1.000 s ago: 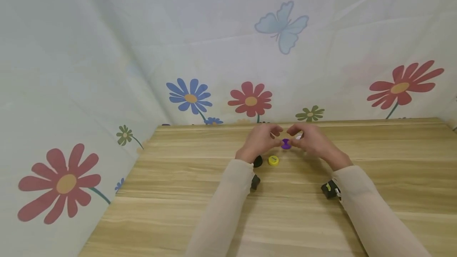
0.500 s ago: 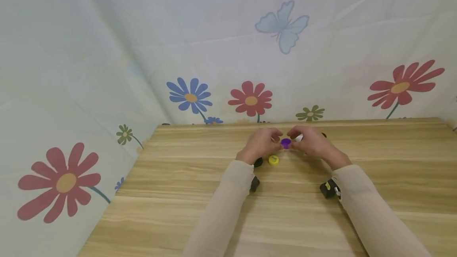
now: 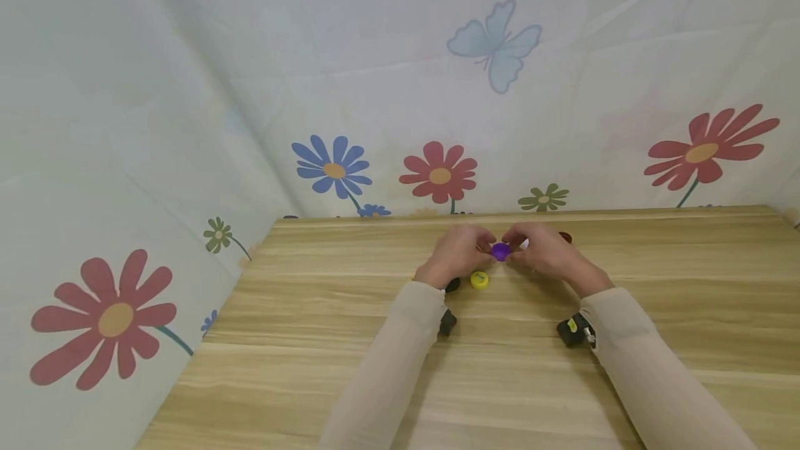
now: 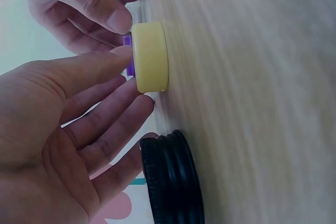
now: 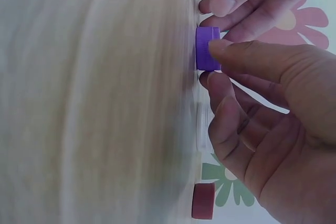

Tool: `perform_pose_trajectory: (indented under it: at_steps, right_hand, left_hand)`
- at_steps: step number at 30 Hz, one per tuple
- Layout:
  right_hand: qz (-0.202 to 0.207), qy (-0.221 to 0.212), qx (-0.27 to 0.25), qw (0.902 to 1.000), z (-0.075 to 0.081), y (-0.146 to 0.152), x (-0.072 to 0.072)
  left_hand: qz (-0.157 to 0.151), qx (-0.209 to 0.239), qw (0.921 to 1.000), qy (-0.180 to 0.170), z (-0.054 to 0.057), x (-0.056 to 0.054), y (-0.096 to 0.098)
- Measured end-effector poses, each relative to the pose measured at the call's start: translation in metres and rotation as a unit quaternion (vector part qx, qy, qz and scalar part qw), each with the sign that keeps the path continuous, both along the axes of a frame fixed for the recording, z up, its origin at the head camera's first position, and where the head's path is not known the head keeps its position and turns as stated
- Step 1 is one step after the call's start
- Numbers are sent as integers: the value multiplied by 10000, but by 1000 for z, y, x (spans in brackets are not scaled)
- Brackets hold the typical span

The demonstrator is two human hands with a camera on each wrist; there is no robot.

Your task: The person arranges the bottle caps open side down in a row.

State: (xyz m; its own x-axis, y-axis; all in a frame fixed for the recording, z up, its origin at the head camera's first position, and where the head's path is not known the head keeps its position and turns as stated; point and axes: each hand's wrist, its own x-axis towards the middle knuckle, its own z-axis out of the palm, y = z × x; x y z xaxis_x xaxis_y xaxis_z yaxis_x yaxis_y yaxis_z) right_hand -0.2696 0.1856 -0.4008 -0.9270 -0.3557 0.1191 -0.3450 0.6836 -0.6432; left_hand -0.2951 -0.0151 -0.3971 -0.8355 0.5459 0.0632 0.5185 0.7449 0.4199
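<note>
A small purple bottle cap (image 3: pixel 501 251) stands on the wooden table between my two hands, hollow side up. My left hand (image 3: pixel 459 255) has its thumb and index finger curved at the cap's left side, its other fingers spread. From the right, my right hand (image 3: pixel 542 253) holds the same cap; in the right wrist view its thumb lies against the purple cap (image 5: pixel 205 51) and its index fingertip is at the table. Nearer to me lies a yellow cap (image 3: pixel 479 280), which partly hides the purple one in the left wrist view. Exact finger contact is partly hidden.
A black ridged cap (image 4: pixel 173 177) lies by my left wrist. To the right, a white cap (image 3: pixel 524 243) is partly covered by my right hand, and a dark red cap (image 5: pixel 203 201) sits beyond it. A flower-printed cloth (image 3: pixel 375 89) hangs along the table's back edge.
My thumbs have drawn apart from over the purple cap to its sides, so more of it shows. The dark red cap has come into view behind my right hand.
</note>
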Motion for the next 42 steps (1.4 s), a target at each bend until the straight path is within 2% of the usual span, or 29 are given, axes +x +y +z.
perform_pose_trajectory:
  at_steps: [9, 22, 31, 38, 42]
  right_hand:
    - [-49, 0, -6, 10000, 0, 1, 2]
    - [-166, -314, -339, 9988, 1, 4, 1]
    - [-123, -362, -519, 9979, 5, 3, 3]
    - [-115, -415, -660, 9969, 6, 4, 2]
    - [-14, -312, -729, 9968, 5, 3, 2]
  left_hand:
    - [-109, -32, 9999, 61, 0, 0, 0]
    - [-32, 405, 9991, -127, 0, 1, -5]
    - [165, 799, 9967, -25, -2, 0, -10]
    - [118, 796, 9966, 194, -2, 0, -11]
    - [155, 814, 9965, 132, -2, 0, -11]
